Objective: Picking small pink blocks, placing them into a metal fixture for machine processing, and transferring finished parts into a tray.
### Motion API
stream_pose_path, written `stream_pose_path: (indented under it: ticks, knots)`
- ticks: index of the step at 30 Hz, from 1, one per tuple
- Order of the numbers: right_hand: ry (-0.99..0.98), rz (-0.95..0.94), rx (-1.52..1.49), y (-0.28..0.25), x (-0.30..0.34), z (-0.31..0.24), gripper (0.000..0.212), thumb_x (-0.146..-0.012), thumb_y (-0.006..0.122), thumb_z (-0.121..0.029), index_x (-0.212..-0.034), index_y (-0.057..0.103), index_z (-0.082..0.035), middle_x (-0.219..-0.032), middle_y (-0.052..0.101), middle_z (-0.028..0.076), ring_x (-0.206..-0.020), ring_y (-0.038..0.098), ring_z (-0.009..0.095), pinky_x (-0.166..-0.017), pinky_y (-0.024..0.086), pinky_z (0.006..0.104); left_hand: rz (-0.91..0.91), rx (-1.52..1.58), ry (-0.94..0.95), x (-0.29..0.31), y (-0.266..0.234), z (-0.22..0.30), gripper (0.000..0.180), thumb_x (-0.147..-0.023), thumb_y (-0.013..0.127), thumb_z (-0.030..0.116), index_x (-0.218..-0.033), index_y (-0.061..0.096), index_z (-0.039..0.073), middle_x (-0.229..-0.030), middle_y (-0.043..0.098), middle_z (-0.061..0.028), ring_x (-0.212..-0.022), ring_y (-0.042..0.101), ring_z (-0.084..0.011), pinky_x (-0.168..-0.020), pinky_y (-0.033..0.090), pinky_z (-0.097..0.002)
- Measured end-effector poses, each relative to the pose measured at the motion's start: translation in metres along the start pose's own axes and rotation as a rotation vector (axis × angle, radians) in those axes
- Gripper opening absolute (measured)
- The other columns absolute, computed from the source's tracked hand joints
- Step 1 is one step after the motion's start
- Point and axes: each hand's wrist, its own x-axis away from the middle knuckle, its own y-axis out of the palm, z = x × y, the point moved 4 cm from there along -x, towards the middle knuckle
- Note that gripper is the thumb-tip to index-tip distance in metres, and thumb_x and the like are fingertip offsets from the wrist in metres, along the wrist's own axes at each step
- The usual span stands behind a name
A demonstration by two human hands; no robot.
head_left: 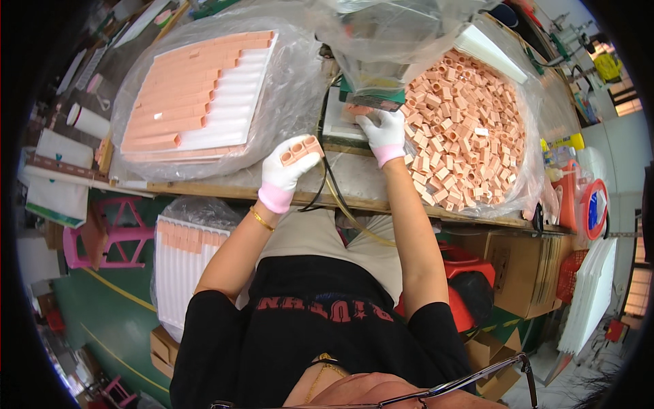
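Several short peach plastic sleeves (302, 151) with round openings sit side by side in my left hand (283, 170), which is closed around them in a white glove with a pink cuff. My right hand (385, 135), gloved alike, reaches to the small bench machine with a green block (373, 95). Its bent fingers are at a peach plastic piece (357, 110) under that block; the fingertips are partly hidden. Right of this hand lies a large heap of loose peach sleeves (463, 129) on clear plastic. At the left, rows of peach sleeves (180, 92) fill part of a white ridged tray (238, 92).
Clear plastic sheeting (402, 34) hangs over the machine. Black and yellow cables (330, 180) run down past the wooden table edge (225, 191). Below stand another ridged tray (180, 286), a pink stool (119, 232), a red stool (470, 266) and cardboard boxes (524, 273).
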Motion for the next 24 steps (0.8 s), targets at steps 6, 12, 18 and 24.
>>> stream_pose_path:
  ticks: [6,12,18,24]
  knots:
    - [-0.171,-0.121,0.355,0.001,0.005,0.032,0.028,-0.073,0.073,-0.027,-0.09,0.069,-0.007,-0.096,0.065,0.013,-0.094,0.057,0.028,-0.086,0.043,0.0395,-0.023,-0.11,-0.211,0.078,-0.028,0.001,0.037,-0.078,0.073,0.004,-0.111,0.059,-0.003,-0.101,0.066,-0.0075,-0.092,0.063,-0.0137,-0.084,0.05,-0.0285]
    - [0.106,-0.043,-0.11,-0.008,-0.004,0.053,0.031,-0.078,0.075,-0.021,-0.099,0.069,0.001,-0.1,0.061,0.012,-0.089,0.06,0.021,-0.084,0.046,0.0312,0.185,-0.797,-0.42,0.177,-0.126,-0.01,0.024,-0.079,0.069,0.014,-0.1,0.064,0.002,-0.091,0.066,-0.003,-0.079,0.061,-0.0109,-0.076,0.049,-0.0269]
    - [0.177,-0.087,-0.224,-0.003,-0.004,0.006,0.027,-0.083,0.069,-0.012,-0.102,0.066,0.008,-0.107,0.055,0.009,-0.089,0.06,0.014,-0.082,0.047,0.026,0.609,-1.224,-0.425,0.239,-0.291,-0.04,0.011,-0.081,0.059,0.013,-0.08,0.057,0.002,-0.074,0.057,-0.0115,-0.064,0.056,-0.0216,-0.061,0.045,-0.0334]
    - [0.21,-0.054,-0.425,-0.022,0.019,-0.003,0.042,-0.085,0.068,-0.011,-0.119,0.054,0.009,-0.131,0.047,0.009,-0.111,0.053,0.015,-0.092,0.043,0.0266,0.759,-1.567,-0.496,0.207,-0.291,-0.049,0.025,-0.085,0.056,0.015,-0.106,0.056,0.002,-0.102,0.057,-0.0239,-0.09,0.059,-0.0364,-0.081,0.047,-0.0418]
